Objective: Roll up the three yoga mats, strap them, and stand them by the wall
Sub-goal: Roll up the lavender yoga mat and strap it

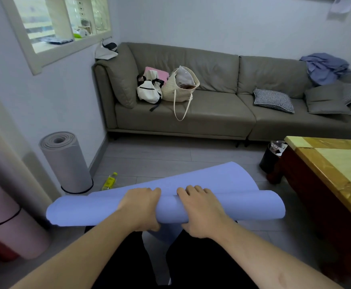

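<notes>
A blue yoga mat [87,211] lies across my lap as a thick roll, with a loose flap rising behind it toward the floor. My left hand [141,207] grips the roll left of its middle, fingers curled over the top. Just right of it, my right hand [201,211] grips the roll the same way. A grey rolled mat [68,163] stands upright by the left wall with a black strap around its base. At the near left stands a pink rolled mat [12,232], with a black strap round it.
A grey sofa [212,113] with bags and cushions runs along the far wall. A wooden table [333,170] stands at the right, a black bin [271,157] beside it. A yellow bottle [109,181] lies on the tiled floor near the grey mat.
</notes>
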`<state>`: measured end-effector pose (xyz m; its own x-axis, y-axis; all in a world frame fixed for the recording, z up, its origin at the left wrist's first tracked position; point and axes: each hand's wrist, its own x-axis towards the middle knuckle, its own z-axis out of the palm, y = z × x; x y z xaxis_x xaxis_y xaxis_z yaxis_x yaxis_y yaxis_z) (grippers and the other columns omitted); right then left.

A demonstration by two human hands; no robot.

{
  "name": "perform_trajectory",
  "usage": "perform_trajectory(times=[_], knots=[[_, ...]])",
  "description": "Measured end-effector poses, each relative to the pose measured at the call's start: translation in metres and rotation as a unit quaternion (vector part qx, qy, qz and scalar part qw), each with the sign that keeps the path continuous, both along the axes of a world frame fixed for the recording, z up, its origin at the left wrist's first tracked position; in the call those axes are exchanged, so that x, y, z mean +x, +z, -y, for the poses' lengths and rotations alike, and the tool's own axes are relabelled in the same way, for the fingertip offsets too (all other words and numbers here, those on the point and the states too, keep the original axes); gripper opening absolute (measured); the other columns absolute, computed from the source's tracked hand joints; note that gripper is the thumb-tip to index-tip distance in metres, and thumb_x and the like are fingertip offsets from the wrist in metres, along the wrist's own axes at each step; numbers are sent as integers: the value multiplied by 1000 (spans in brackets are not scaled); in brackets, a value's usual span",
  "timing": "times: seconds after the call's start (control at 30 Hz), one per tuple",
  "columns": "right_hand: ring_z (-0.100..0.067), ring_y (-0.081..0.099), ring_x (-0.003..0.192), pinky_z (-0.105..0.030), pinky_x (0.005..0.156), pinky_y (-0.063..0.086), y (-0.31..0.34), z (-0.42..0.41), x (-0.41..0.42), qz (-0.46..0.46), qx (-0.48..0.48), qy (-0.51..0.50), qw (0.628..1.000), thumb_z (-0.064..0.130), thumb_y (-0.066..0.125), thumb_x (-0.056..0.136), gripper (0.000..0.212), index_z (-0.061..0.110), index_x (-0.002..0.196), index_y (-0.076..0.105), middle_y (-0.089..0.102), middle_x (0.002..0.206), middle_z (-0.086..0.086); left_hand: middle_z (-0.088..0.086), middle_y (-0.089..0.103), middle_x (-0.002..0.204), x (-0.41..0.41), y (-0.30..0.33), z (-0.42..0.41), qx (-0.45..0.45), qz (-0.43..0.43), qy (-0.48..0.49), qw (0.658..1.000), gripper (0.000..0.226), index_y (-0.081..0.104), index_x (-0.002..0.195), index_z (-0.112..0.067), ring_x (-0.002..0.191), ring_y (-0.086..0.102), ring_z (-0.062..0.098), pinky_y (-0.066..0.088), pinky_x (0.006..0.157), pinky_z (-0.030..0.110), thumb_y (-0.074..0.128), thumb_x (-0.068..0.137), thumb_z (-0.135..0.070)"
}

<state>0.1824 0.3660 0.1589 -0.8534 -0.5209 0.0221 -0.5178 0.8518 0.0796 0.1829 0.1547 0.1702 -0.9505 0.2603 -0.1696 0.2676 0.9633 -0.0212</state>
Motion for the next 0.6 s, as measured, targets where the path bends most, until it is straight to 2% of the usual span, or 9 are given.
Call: perform_trajectory(times=[0.07,0.13,0.27,0.33,0.47,0.6], knots=[[-28,58,86,-42,73,44,-11,-3,5,-36,8,0,999,42,80,64,69,21,122,49,58,101,0,-4,65,102,-4,5,1,-4,29,-2,1000,61,46,104,-27,94,66,23,51,74,35,77,62,-57],[-29,59,81,-41,69,42,-13,-3,5,-42,6,-8,999,37,79,61,67,20,118,51,58,94,0,-5,65,99,-7,10,0,-5,50,-2,999,62,50,104,-27,91,65,22,53,74,34,79,59,-59],[-31,61,90,-41,73,39,2,1,-6,4,11,-10,1000,33,74,69,59,22,119,46,62,104,-1,-3,65,105,-7,14,-2,-8,75,9,997,66,51,110,-26,95,64,23,52,75,35,80,62,-60],[-32,63,91,-40,72,39,7,1,-11,26,1,-12,1000,34,75,70,57,23,117,46,63,104,-2,-3,62,108,-3,10,-4,1,54,22,998,68,45,114,-25,99,63,23,50,77,36,79,64,-57],[-31,65,91,-38,69,41,15,3,-18,69,-5,-27,997,34,75,70,53,24,114,47,64,100,0,0,53,118,9,-5,-8,-36,-44,16,998,71,39,126,-26,106,59,26,36,77,38,74,70,-51],[-31,61,93,-40,73,40,9,6,-14,37,-16,-20,999,33,75,70,56,22,116,45,61,104,-1,-3,58,114,4,-2,-2,-19,-21,18,999,65,41,117,-28,102,64,24,47,79,38,76,68,-53]])
